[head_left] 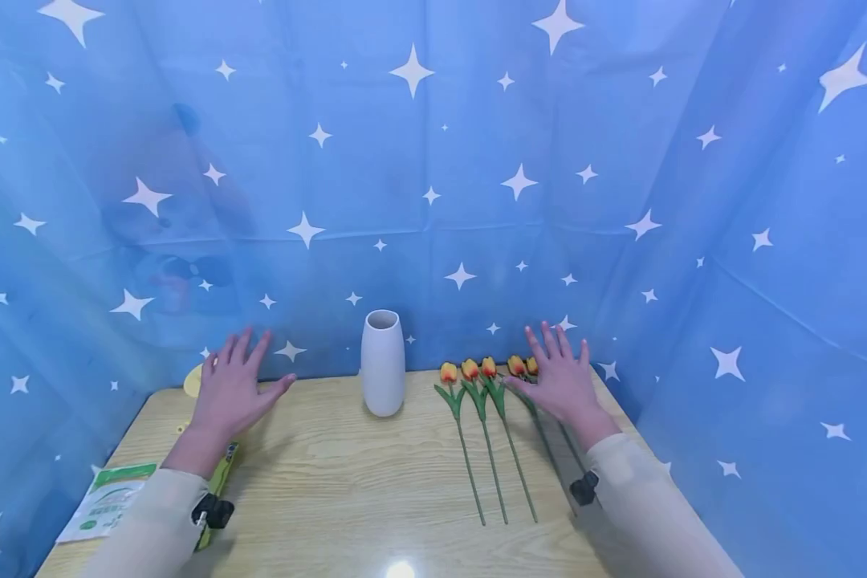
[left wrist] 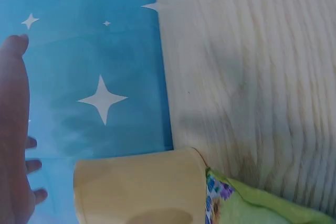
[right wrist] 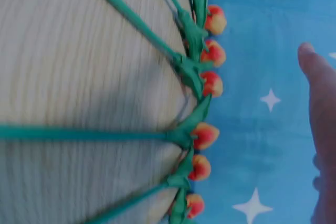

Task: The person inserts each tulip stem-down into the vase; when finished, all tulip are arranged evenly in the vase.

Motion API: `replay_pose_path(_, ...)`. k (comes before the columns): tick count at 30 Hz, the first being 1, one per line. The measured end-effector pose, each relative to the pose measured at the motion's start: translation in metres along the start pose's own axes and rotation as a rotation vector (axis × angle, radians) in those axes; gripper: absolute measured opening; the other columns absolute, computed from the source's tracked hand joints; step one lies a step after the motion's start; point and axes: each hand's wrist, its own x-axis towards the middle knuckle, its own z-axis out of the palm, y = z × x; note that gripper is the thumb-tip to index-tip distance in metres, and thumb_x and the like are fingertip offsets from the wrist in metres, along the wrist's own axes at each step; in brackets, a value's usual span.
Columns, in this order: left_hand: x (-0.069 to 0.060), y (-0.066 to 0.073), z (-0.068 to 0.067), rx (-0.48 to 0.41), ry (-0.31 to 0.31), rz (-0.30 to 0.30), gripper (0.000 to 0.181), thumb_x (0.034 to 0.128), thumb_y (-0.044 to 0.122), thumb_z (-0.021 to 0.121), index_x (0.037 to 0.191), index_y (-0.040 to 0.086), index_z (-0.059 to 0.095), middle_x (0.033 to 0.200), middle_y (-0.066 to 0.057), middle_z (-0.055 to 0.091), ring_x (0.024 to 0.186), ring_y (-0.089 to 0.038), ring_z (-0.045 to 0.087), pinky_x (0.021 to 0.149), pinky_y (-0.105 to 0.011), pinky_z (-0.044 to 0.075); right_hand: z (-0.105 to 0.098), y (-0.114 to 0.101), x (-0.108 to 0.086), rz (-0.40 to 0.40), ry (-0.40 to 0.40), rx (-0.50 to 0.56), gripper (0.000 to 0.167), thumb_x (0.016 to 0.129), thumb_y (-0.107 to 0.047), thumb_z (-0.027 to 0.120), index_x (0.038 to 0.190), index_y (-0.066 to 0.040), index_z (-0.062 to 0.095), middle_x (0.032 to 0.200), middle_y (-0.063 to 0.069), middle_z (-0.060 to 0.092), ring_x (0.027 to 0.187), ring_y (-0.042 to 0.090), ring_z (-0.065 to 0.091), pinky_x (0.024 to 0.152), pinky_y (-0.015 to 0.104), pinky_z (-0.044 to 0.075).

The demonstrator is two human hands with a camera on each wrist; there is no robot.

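Note:
My left hand (head_left: 234, 391) hovers with spread fingers over the table's left side, holding nothing. Below it are a yellow cylindrical container (left wrist: 139, 184) and a yellow-green packet (left wrist: 257, 200) with a floral print; the arm partly hides both in the head view. On the right, my right hand (head_left: 565, 387), fingers spread and grasping nothing, is held above several artificial tulips (head_left: 470, 370). These have orange-yellow heads (right wrist: 206, 136) and green stems, laid side by side with heads at the back edge. A white vase (head_left: 383, 365) stands upright between the hands.
A white-and-green packet (head_left: 108, 504) lies at the table's left edge, partly behind the left sleeve. The wooden table (head_left: 347, 490) backs onto a blue curtain (head_left: 376, 185) with white stars, which also hangs along both sides.

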Motion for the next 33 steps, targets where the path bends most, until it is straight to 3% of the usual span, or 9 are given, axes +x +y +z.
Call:
replay_pose_path(5, 0.005, 0.010, 0.001, -0.097, 0.061, 0.042, 0.097, 0.1013, 0.070, 0.066, 0.172, 0.010, 0.035, 0.174, -0.027, 0.031, 0.156, -0.057, 0.030, 0.120, -0.082, 0.026, 0.006, -0.013, -0.008, -0.022, 0.023, 0.036, 0.110, 0.099, -0.081, 0.060, 0.178, -0.017, 0.017, 0.184, 0.018, 0.009, 0.169, 0.046, 0.006, 0.131, 0.074, -0.003)
replay_pose_path(10, 0.015, 0.028, 0.003, -0.244, 0.085, 0.078, 0.094, 0.1006, 0.059, 0.075, 0.170, 0.007, 0.039, 0.171, -0.025, 0.038, 0.154, -0.055, 0.036, 0.121, -0.079, 0.029, 0.007, -0.032, -0.019, -0.030, 0.035, 0.163, 0.106, 0.100, -0.071, 0.069, 0.178, -0.016, 0.022, 0.183, 0.019, 0.016, 0.169, 0.042, 0.008, 0.133, 0.070, 0.000)
replay_pose_path(20, 0.034, 0.057, 0.004, -0.518, 0.015, 0.093, 0.090, 0.1003, 0.053, 0.081, 0.169, 0.010, 0.041, 0.171, -0.020, 0.040, 0.154, -0.048, 0.040, 0.120, -0.074, 0.037, 0.016, -0.063, -0.041, -0.010, 0.072, 0.443, 0.098, 0.099, -0.063, 0.077, 0.173, -0.014, 0.035, 0.175, 0.020, 0.037, 0.160, 0.049, 0.031, 0.126, 0.078, 0.023)
replay_pose_path(26, 0.044, 0.079, 0.010, -0.687, -0.030, 0.085, 0.087, 0.0999, 0.045, 0.084, 0.167, 0.009, 0.043, 0.168, -0.017, 0.044, 0.153, -0.043, 0.043, 0.122, -0.069, 0.039, 0.021, -0.087, -0.052, 0.037, 0.014, 0.632, 0.085, 0.100, -0.045, 0.084, 0.168, -0.014, 0.044, 0.168, 0.022, 0.045, 0.154, 0.051, 0.041, 0.119, 0.074, 0.041)
replay_pose_path(33, 0.059, 0.103, 0.021, -0.805, -0.031, 0.072, 0.083, 0.0996, 0.044, 0.085, 0.163, 0.006, 0.048, 0.160, -0.014, 0.051, 0.148, -0.037, 0.049, 0.123, -0.062, 0.043, 0.034, -0.109, -0.061, 0.126, -0.083, 0.814, 0.080, 0.101, -0.040, 0.085, 0.165, -0.010, 0.049, 0.151, 0.021, 0.058, 0.134, 0.042, 0.060, 0.098, 0.056, 0.060)
